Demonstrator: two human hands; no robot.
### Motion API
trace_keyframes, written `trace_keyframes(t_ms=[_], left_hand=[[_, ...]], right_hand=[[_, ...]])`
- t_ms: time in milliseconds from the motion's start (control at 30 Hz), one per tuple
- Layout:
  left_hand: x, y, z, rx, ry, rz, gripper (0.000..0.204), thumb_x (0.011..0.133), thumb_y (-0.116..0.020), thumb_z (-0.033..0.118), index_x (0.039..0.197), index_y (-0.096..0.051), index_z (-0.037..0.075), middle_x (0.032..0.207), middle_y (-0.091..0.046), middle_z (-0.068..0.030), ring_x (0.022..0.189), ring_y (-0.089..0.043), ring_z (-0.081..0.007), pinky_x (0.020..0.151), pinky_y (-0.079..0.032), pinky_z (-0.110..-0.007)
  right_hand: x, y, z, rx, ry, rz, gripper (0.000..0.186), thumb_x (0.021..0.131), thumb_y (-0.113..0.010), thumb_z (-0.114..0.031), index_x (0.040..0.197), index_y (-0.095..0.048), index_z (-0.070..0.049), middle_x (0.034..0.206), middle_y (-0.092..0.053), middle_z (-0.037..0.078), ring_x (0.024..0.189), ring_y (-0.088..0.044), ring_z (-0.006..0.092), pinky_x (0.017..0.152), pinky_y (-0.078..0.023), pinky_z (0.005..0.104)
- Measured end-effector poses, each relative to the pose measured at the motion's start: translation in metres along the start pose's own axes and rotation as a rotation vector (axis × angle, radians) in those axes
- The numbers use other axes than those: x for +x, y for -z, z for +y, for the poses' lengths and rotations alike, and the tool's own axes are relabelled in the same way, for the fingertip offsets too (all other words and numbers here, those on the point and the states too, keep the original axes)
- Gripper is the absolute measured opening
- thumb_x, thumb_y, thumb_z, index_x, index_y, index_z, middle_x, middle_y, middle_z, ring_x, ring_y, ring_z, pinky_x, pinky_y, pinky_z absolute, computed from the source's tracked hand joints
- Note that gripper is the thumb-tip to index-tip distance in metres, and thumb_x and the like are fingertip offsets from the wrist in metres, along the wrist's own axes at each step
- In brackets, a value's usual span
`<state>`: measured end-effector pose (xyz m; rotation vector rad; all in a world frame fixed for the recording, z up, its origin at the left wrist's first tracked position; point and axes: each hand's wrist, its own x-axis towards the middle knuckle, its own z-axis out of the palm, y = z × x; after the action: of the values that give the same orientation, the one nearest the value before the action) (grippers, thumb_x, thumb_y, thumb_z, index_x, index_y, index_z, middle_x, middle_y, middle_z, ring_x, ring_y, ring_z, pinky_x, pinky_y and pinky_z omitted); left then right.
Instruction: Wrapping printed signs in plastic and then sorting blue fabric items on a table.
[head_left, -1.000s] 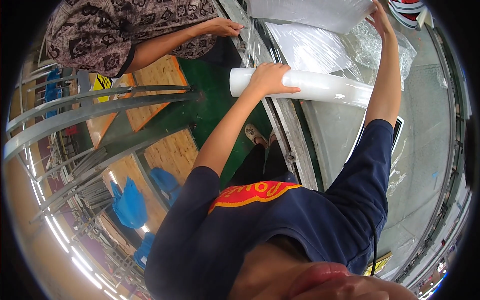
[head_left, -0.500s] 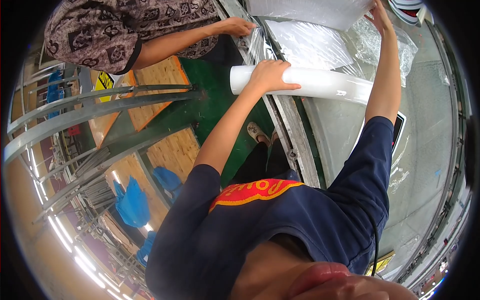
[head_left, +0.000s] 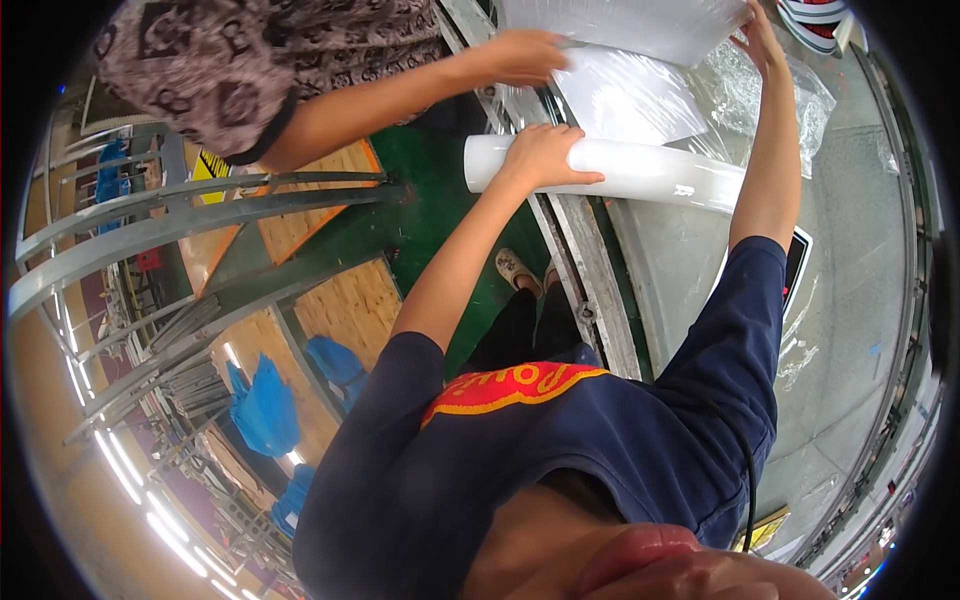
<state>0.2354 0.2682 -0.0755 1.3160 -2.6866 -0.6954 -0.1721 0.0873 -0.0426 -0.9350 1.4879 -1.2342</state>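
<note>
While R hand (head_left: 757,35) pinches sheet (head_left: 640,25), L hand (head_left: 540,160) grips roll (head_left: 650,172).

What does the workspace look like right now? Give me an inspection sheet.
Surface: grey worktable, metal edge rail.
Job's things: white roll lying across table edge; clear plastic sheet pulled up from it.
Clutter: crumpled clear plastic; dark flat device.
Grips: left hand on the roll; right hand at the sheet's edge.
Cables: thin black cord by the shirt.
Surroundings: co-worker's hand on the sheet; green floor; wooden pallets; blue bags.
</note>
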Motion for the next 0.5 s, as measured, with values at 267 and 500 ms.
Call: trace_keyframes(t_ms=[267,500], left_hand=[[-0.002,-0.005,-0.001,0.011,-0.022,0.042,0.071,0.066,-0.063,0.065,0.107,-0.061,0.008,0.099,-0.064,-0.0114,0.095,-0.06,-0.0285,0.084,-0.044,-0.04],[-0.001,-0.002,-0.001,-0.017,-0.042,0.077,0.072,0.064,-0.063,0.067,0.101,-0.062,0.005,0.095,-0.064,-0.0131,0.092,-0.061,-0.0289,0.083,-0.044,-0.039]], right_hand=[[0.014,0.016,0.01,0.045,-0.071,-0.027,0.077,0.083,-0.043,-0.065,0.138,-0.035,-0.013,0.14,-0.038,0.002,0.129,-0.034,0.0165,0.106,-0.024,0.0457],[0.015,0.027,0.015,0.062,-0.102,-0.058,0.073,0.084,-0.041,-0.063,0.137,-0.036,-0.014,0.133,-0.045,0.001,0.122,-0.039,0.0169,0.104,-0.025,0.0408]])
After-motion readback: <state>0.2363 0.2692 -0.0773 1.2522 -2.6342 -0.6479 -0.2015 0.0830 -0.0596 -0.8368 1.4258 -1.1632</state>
